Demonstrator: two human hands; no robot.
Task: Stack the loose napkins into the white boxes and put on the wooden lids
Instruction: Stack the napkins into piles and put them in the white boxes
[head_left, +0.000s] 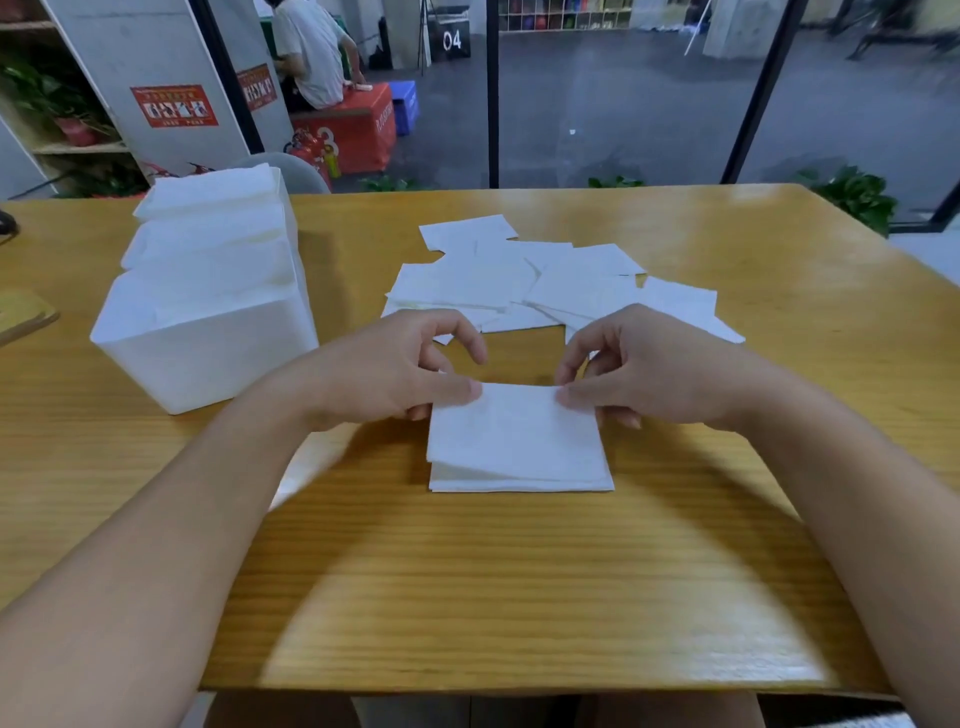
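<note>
A small stack of white napkins lies on the wooden table in front of me. My left hand pinches the stack's far left corner and my right hand pinches its far right corner. Beyond my hands, several loose napkins lie scattered and overlapping. At the left stands a row of white boxes, open-topped and filled with napkins. A wooden lid shows partly at the left edge.
A grey chair back rises behind the boxes. Past the table's far edge is a glass wall with black posts, potted plants and a seated person. Bare tabletop spreads to the right and near me.
</note>
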